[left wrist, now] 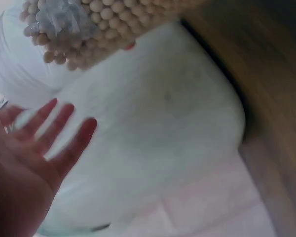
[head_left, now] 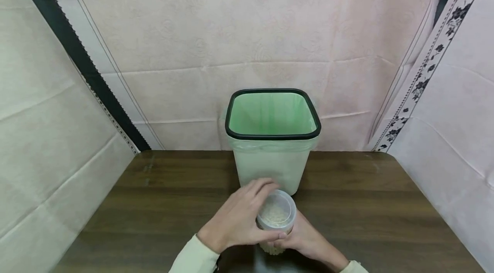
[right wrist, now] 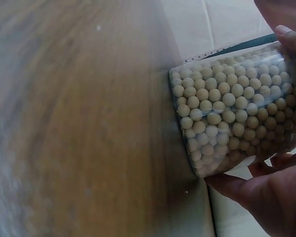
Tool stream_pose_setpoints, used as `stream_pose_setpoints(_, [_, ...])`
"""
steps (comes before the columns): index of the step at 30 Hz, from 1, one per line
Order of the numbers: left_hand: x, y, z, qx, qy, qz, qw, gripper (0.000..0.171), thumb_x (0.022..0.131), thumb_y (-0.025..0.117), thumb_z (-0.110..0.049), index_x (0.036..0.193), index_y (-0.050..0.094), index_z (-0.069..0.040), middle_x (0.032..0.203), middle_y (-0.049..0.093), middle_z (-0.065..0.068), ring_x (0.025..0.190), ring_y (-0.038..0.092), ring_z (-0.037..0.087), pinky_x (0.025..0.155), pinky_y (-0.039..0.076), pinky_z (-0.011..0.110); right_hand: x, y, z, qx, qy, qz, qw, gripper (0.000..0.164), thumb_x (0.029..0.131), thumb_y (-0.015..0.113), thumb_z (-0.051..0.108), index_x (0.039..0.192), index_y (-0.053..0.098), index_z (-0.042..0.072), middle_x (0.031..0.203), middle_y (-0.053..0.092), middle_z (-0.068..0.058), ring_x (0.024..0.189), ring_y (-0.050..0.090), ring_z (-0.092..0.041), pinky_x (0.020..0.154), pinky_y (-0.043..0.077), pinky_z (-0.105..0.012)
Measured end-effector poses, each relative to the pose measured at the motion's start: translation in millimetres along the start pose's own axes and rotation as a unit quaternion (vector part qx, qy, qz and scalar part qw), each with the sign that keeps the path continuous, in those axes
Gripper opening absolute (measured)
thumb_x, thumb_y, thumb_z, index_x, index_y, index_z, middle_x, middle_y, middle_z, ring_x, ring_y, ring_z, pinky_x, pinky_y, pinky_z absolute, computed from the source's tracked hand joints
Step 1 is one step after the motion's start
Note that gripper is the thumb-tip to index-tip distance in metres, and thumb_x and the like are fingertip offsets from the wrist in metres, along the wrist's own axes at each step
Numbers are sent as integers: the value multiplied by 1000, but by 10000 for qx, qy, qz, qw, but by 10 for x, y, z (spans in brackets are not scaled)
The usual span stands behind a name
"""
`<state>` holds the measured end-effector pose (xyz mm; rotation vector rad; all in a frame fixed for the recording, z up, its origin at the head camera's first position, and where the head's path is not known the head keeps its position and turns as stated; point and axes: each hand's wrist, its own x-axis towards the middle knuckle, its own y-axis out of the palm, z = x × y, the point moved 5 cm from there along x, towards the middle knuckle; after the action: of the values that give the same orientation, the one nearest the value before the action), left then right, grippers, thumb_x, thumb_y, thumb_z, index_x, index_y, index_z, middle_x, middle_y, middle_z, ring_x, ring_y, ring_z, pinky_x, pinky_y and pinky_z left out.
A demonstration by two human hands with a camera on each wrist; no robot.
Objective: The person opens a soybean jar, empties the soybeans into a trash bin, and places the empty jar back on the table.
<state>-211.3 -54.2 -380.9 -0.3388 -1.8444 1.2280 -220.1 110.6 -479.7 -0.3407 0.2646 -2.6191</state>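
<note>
A clear plastic jar (right wrist: 232, 106) full of small beige balls stands upright on the wooden table, in front of a bin. My right hand (head_left: 308, 238) grips the jar's body from the right, low down. Over the jar's translucent lid (head_left: 277, 209), my left hand (head_left: 241, 219) reaches in from the left, thumb at the near edge and fingers at the far edge. In the left wrist view its fingers (left wrist: 56, 121) are spread and fairly straight, apart from the ball-filled part of the jar.
Right behind the jar stands the pale green bin (head_left: 270, 163), with a black rim and a thin clear liner folded over it. Wooden table (head_left: 173, 195) extends to both sides. Cloth sheets (head_left: 231, 28) hang behind and at the left and right.
</note>
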Motion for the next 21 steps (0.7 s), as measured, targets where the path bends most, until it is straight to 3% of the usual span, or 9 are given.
stream_pose_setpoints(4, [94, 108, -75, -168, 611, 598, 9962, 84, 89, 69, -63, 160, 42, -27, 164, 42, -1, 152, 39, 16, 119, 43, 42, -8, 14, -20, -43, -172, 114, 9998, 91, 81, 86, 12, 154, 32, 4, 143, 53, -18, 126, 58, -21, 104, 49, -29])
stream_pose_setpoints(8, [74, 112, -91, -307, 725, 1022, 9916, 90, 84, 71, -55, 163, 36, -30, 166, 39, -8, 151, 38, 12, 118, 43, 39, 4, 38, -19, 100, -206, 203, 9995, 87, 82, 84, 11, 152, 33, 4, 139, 54, -19, 121, 60, -24, 101, 52, -31])
stream_pose_setpoints(12, [49, 60, -78, -239, 526, 969, 9936, 96, 78, 76, -55, 162, 38, -27, 159, 45, -10, 139, 47, 9, 109, 49, 31, 8, 22, 1, 79, -243, 2, 9997, 91, 77, 88, 9, 150, 35, 2, 135, 55, -19, 118, 60, -23, 99, 53, -30])
stream_pose_setpoints(17, [45, 45, -72, 138, -29, 424, 9990, 96, 83, 72, -73, 157, 45, -18, 131, 57, -6, 113, 57, 10, 94, 55, 28, -7, 4, 15, -200, -279, -171, 9993, 98, 73, 91, 11, 153, 35, 3, 141, 56, -15, 124, 58, -18, 106, 48, -28])
stream_pose_setpoints(19, [51, 84, -69, 121, -290, 343, 9989, 102, 82, 67, -82, 157, 44, -18, 129, 55, -4, 113, 57, 12, 93, 56, 31, -13, -11, 16, -454, -329, -252, 9981, 98, 73, 92, 15, 153, 37, 3, 142, 56, -12, 126, 57, -15, 108, 47, -28])
stream_pose_setpoints(21, [56, 132, -72, -82, -438, 391, 9982, 103, 82, 65, -84, 160, 42, -21, 138, 51, -2, 119, 56, 14, 95, 56, 34, -18, -28, 17, -650, -410, -306, 9966, 97, 74, 92, 17, 153, 37, 4, 143, 57, -11, 127, 56, -14, 109, 46, -28])
